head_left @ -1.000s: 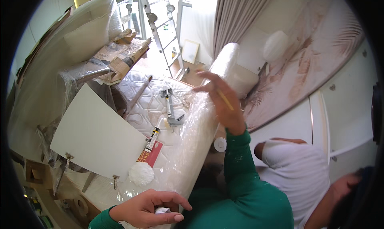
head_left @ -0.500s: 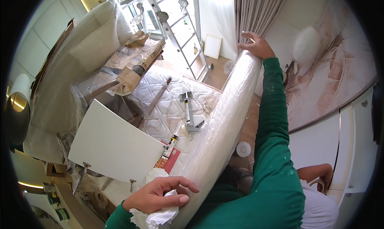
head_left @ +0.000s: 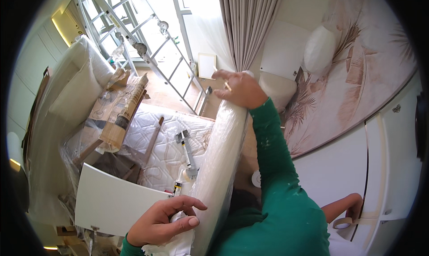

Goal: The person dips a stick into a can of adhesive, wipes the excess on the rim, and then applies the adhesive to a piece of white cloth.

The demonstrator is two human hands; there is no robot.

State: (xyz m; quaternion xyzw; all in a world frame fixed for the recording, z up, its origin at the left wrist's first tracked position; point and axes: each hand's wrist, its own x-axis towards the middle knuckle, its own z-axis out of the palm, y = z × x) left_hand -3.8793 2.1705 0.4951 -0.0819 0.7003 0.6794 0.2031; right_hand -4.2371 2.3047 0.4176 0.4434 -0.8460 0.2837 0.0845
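My left hand (head_left: 167,220) has a crumpled white tissue (head_left: 176,245) bunched under its curled fingers. Its fingertips are beside the padded board (head_left: 214,166), a long white piece wrapped in clear plastic film that slants across the middle. At the far end of this board, my right hand (head_left: 243,90) pinches a short, thin, pale stick (head_left: 227,84) between its fingers and leans against the top. A caulking gun (head_left: 187,153) lies on the quilted mattress (head_left: 154,166), close to a sealant tube (head_left: 178,184). A white panel (head_left: 116,200) with hinges lies left of my left hand.
A stepladder (head_left: 156,55) stands by the window. Cardboard (head_left: 118,108) and a wooden strip (head_left: 154,142) lie on the bed, before a plastic-wrapped headboard (head_left: 49,153). At right, another person's arm (head_left: 342,207) is beside a tape roll (head_left: 343,223) and white cabinet doors (head_left: 339,175).
My view has tilted up and turned right, so the room appears shifted left and down. My right hand's fingers have spread more over the board's end. The left hand keeps the tissue.
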